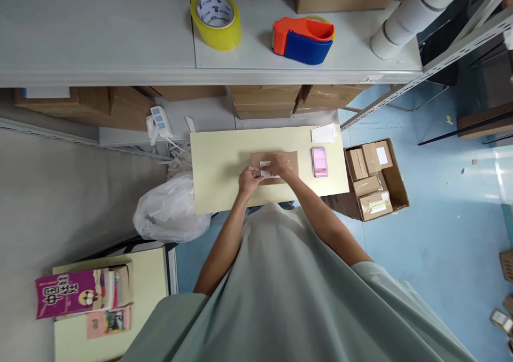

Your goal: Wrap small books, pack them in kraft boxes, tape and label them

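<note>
A flat brown cardboard box (294,164) lies on the cream table in front of me. On its top is a white label (271,175), partly covered by my fingers. My left hand (249,181) is at the box's left side, its fingers closed at the label's left edge. Over the upper part of the label, my right hand (280,166) is bent with fingers together, their tips on the label near the left hand. To the right on the table lie a pink-screened phone (319,162) and a few white paper slips (324,133).
Right of the table (224,143), an open carton (396,191) holds several small boxes. A white plastic bag (170,209) is at the left. The shelf above bears yellow tape (224,33) and a tape dispenser (303,40). Books (72,293) lie on a lower-left surface.
</note>
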